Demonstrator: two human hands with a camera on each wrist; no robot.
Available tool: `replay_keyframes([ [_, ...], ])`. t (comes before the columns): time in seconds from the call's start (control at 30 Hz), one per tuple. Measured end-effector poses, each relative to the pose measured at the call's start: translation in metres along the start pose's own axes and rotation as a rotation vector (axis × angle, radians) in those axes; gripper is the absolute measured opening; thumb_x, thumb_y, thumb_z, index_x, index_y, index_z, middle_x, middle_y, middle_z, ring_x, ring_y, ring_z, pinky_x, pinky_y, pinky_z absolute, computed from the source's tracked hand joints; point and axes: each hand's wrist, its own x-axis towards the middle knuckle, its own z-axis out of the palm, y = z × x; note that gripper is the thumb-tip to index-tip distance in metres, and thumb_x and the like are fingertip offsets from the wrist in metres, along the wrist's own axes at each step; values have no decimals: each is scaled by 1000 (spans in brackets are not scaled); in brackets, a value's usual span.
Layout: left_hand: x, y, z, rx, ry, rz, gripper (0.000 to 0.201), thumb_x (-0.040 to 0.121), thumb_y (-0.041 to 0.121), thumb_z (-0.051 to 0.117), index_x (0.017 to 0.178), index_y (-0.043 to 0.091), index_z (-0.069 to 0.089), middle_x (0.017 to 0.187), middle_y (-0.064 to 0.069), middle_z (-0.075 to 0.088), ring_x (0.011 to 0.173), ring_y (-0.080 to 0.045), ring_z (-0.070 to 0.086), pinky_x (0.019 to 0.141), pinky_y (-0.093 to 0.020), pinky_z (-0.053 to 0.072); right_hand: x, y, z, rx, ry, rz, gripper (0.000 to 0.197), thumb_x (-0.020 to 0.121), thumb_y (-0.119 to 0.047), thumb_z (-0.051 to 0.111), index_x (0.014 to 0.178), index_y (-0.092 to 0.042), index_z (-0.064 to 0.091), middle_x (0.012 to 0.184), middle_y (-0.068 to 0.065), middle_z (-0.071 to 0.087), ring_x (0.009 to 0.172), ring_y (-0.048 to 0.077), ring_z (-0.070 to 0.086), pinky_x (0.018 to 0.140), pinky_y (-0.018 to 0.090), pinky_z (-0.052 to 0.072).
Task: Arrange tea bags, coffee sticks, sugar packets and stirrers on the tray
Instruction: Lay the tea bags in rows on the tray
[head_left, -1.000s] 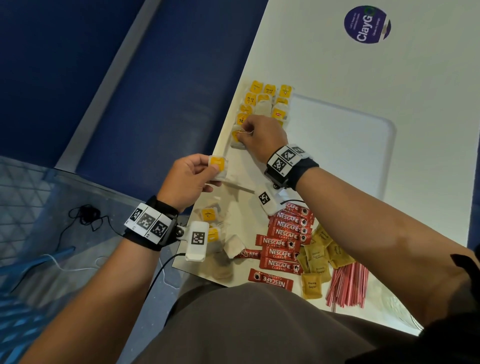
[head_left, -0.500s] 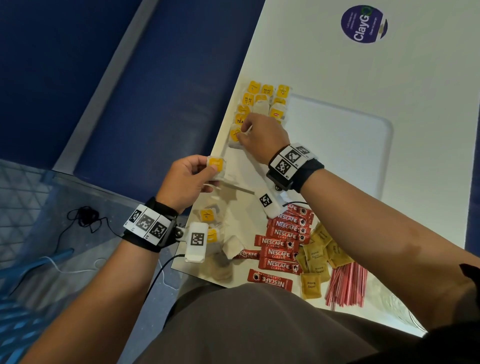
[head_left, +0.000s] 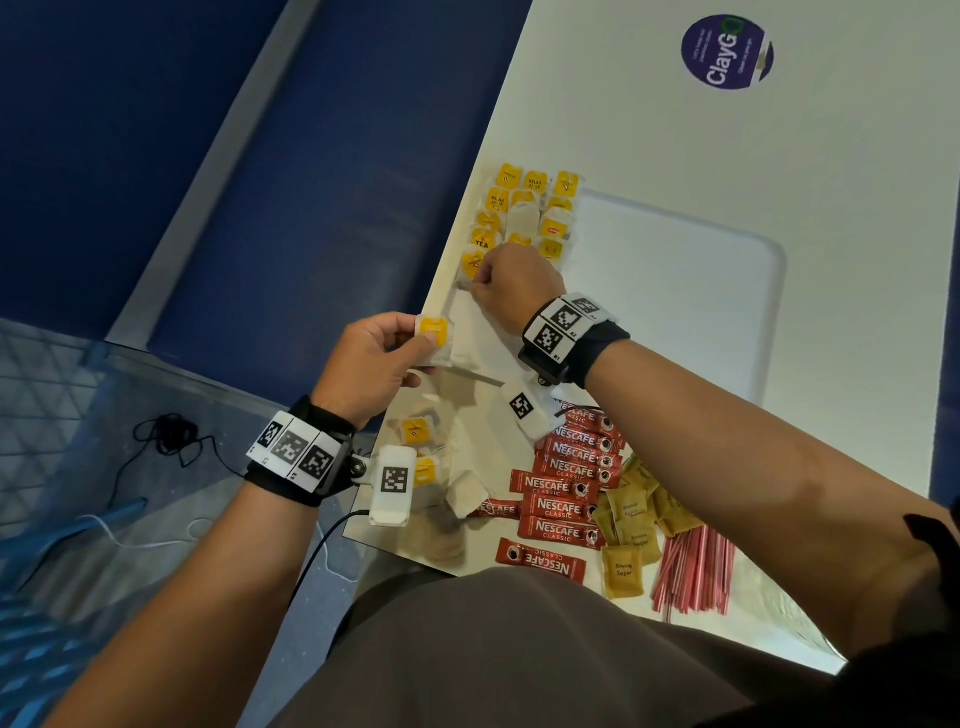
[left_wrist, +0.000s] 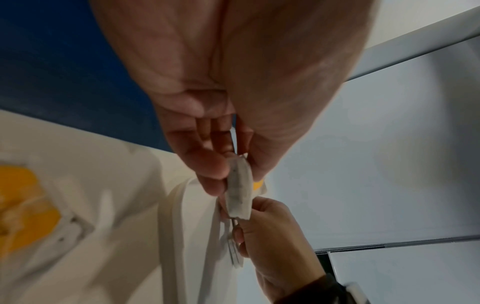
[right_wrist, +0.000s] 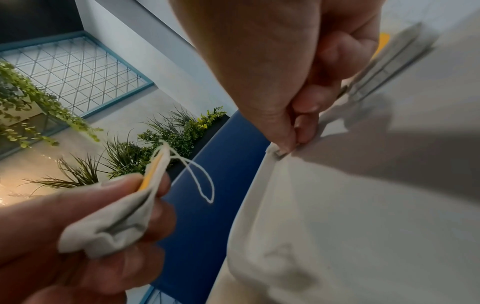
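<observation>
White table (head_left: 649, 130), tray (head_left: 727, 312) at its left edge. Left hand (head_left: 371, 364) pinches a tea bag (head_left: 435, 338) above the near rim. Right hand (head_left: 514, 288) pinches the nearest bag (head_left: 470, 265) of the far-left rows (head_left: 530, 208).

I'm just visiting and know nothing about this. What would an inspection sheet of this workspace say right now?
Surface: white table with a white tray on it.
Job's things: tea bags in rows at the tray's far left corner; loose tea bags, coffee sticks, sugar packets and stirrers near the front edge.
Clutter: round purple sticker on the table.
Hands: left hand pinches a tea bag; right hand pinches a tea bag's edge at the nearest row.
Cables: black cord and white cord on the floor.
Surroundings: blue bench; green plants in the right wrist view.
</observation>
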Motion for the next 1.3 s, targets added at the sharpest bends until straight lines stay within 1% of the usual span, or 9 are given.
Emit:
replay_keyframes([
  [0.2,1,-1,-3,19,8,20,18,95,21,69,111,12,72,95,-4,77,76,-15,72,62,-25,56,-5,0,-5,52,23,-5,10,93,-25,61,91,-20,70,89,-4,69,83,19,65,70,34,53],
  [0.27,1,1,-2,16,6,21,18,94,20,70,110,11,72,95,-6,78,75,-14,72,61,-24,56,-12,1,-8,82,35,-29,13,95,-31,63,94,-20,71,90,-5,68,83,16,62,70,33,49],
  [0.4,2,2,-1,8,11,24,20,92,17,72,108,6,70,94,-8,77,72,-13,71,59,-22,55,-32,0,-17,245,-21,-152,25,100,-33,61,92,-14,76,88,-4,72,82,12,64,79,31,52],
  [0.57,3,2,2,-12,5,30,18,91,16,73,105,5,68,91,-8,77,72,-17,73,58,-22,55,-58,0,-19,531,-116,-189,40,107,-33,51,94,-7,79,81,-11,71,57,-12,57,64,13,40],
  [0.63,3,2,2,-15,-2,32,21,92,17,73,106,3,67,93,-10,77,74,-19,73,59,-23,56,-67,3,-14,579,-128,-195,35,105,-33,55,95,-9,79,72,-11,68,54,-8,56,60,14,43],
  [0.73,2,1,3,-26,-8,33,25,93,18,72,109,0,66,93,-11,78,76,-21,74,61,-24,57,-73,7,-6,626,-143,-210,21,100,-27,65,101,-13,79,79,-8,73,59,-5,58,59,10,43],
  [1.03,-2,-4,3,-37,-44,5,16,92,17,72,100,4,66,92,-14,77,76,-24,75,63,-25,59,-80,14,3,590,-154,-205,11,93,-22,74,97,-13,78,87,-1,76,58,-7,57,61,8,40],
  [1.13,-3,-7,0,27,-24,25,17,91,19,72,99,5,67,87,-11,76,73,-19,72,60,-25,57,-76,15,-6,540,-140,-206,10,93,-22,73,95,-12,77,87,-3,75,59,-10,56,63,6,39],
  [1.3,-5,-16,-13,253,-11,61,16,86,22,79,95,12,70,83,-7,74,68,-10,67,56,-18,53,-51,29,-32,406,-6,-163,8,93,-23,73,92,-15,75,80,-18,66,68,-19,54,67,-1,36],
])
